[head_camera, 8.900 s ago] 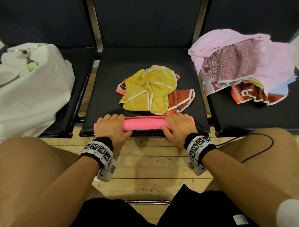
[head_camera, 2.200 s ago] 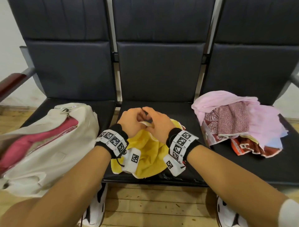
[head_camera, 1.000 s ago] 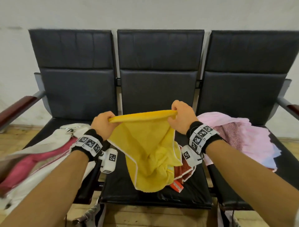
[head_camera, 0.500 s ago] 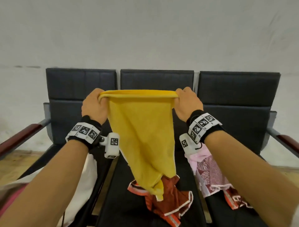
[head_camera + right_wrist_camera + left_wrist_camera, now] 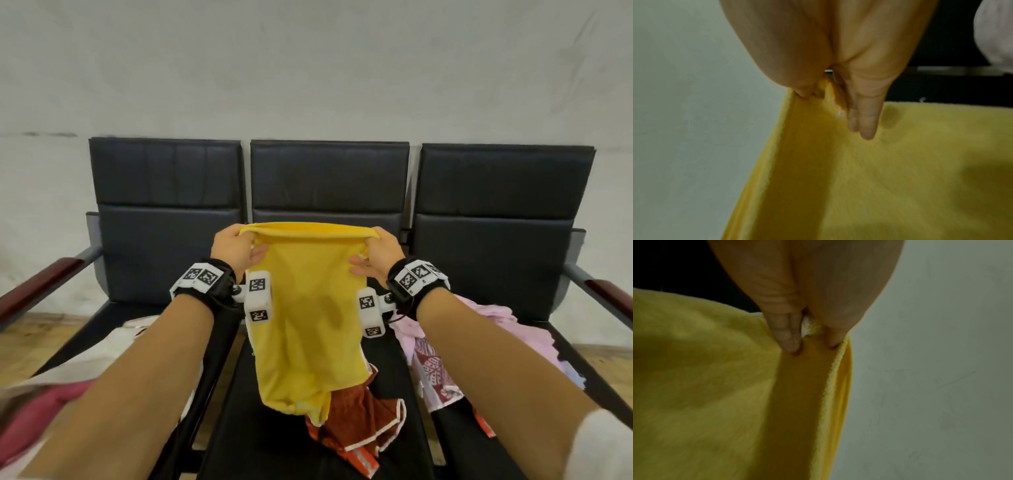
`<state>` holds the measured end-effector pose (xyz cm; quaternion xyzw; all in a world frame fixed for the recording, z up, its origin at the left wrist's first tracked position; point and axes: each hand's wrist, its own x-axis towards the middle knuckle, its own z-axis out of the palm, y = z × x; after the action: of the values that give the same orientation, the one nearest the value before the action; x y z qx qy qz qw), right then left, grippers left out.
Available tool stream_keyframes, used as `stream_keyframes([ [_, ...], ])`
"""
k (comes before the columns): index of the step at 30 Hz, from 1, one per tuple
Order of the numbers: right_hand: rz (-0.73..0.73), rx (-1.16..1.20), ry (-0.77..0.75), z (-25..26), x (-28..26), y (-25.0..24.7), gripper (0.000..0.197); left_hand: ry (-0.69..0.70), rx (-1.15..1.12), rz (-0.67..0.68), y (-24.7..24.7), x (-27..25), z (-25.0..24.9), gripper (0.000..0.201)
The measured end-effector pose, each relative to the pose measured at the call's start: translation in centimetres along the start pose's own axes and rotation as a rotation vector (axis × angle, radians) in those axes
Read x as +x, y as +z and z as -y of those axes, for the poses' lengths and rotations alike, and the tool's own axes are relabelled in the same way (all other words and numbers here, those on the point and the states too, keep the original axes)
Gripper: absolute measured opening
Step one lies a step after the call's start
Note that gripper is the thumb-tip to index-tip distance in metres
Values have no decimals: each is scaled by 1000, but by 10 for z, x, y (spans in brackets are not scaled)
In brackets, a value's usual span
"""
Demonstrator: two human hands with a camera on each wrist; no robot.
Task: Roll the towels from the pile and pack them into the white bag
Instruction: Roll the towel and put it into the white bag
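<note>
A yellow towel (image 5: 308, 315) hangs stretched between my two hands above the middle seat. My left hand (image 5: 236, 250) pinches its top left corner, and my right hand (image 5: 378, 253) pinches the top right corner. The wrist views show the same: the left hand (image 5: 809, 337) and the right hand (image 5: 830, 104) each nip the yellow towel (image 5: 705, 386) (image 5: 900, 178) between thumb and fingers. The towel's lower end touches a rust-red towel (image 5: 359, 425) lying on the seat. The white bag (image 5: 85, 356) lies on the left seat with a pink roll (image 5: 37, 411) in it.
A pile of pink and patterned towels (image 5: 455, 356) lies on the right seat. Three dark chairs (image 5: 329, 185) stand in a row against a pale wall. Wooden armrests (image 5: 37, 284) flank the row at both ends.
The hands have lowered the spread yellow towel from in front of the chair backs toward the middle seat. Its bottom end now bunches on the red towel. The view has tilted down a little.
</note>
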<state>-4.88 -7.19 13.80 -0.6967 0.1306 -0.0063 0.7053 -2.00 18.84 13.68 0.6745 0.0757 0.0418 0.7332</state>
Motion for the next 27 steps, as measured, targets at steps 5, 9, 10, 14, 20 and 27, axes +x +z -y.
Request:
stream_keyframes([
  [5, -156, -241, -411, 45, 16, 17, 35, 372, 73, -185, 14, -5, -47, 14],
  [9, -205, 76, -690, 116, 2, 32, 27, 583, -183, -264, 20, -12, -102, 20],
  [10, -226, 75, -762, 129, -5, 34, 28, 607, -245, -262, 19, -15, -111, 21],
  [14, -178, -25, -854, 135, -5, 23, 30, 674, -131, -300, 10, -19, -117, 20],
  [20, -61, -644, -554, 24, 18, -20, 20, 479, 270, -161, -23, -7, -20, 23],
  [27, 167, -1249, -204, -153, 7, -47, 38, 138, 864, 73, -68, -37, 142, 25],
])
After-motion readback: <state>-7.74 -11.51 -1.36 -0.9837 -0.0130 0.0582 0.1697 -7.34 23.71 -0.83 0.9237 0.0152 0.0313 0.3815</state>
